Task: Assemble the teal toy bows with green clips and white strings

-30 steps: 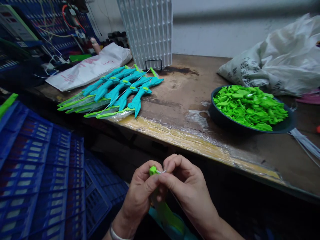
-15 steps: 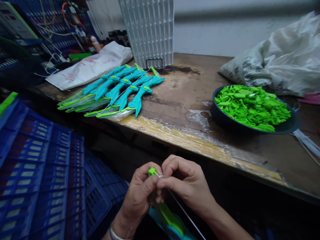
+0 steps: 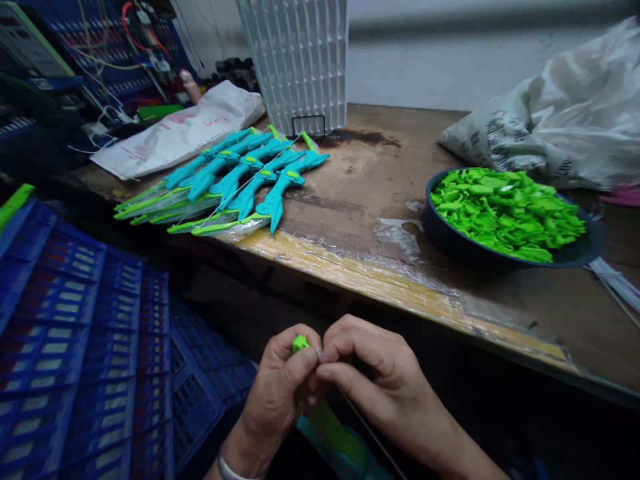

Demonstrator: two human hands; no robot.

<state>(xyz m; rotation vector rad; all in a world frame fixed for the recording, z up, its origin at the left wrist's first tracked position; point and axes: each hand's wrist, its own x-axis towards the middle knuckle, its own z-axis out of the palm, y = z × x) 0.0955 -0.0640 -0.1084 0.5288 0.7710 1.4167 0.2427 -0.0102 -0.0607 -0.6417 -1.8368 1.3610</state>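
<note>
My left hand (image 3: 283, 387) is closed round the bright green tip of a toy bow (image 3: 333, 433), whose green and turquoise body hangs below into shadow. Close against it, my right hand (image 3: 373, 373) pinches a thin white string (image 3: 370, 433) right beside the tip. The string runs down to the right from under the right hand. My thumbs and forefingers nearly meet, and they hide how the string sits on the tip. On the bench, several like toy bows (image 3: 245, 177) in turquoise and green lie in an overlapping row.
A dark round basin (image 3: 575, 250) heaped with green plastic parts (image 3: 505, 210) stands on the bench (image 3: 345, 200) at right, before white sacks (image 3: 560, 120). Blue crates (image 3: 85, 333) stand at lower left. A ribbed translucent panel (image 3: 300, 67) leans against the wall; white strings (image 3: 613, 280) lie beside the basin.
The short bit of string at the tip shows less now, tucked between my fingertips. My right hand has shifted slightly, and its fingers are still pinched close to the left thumb.
</note>
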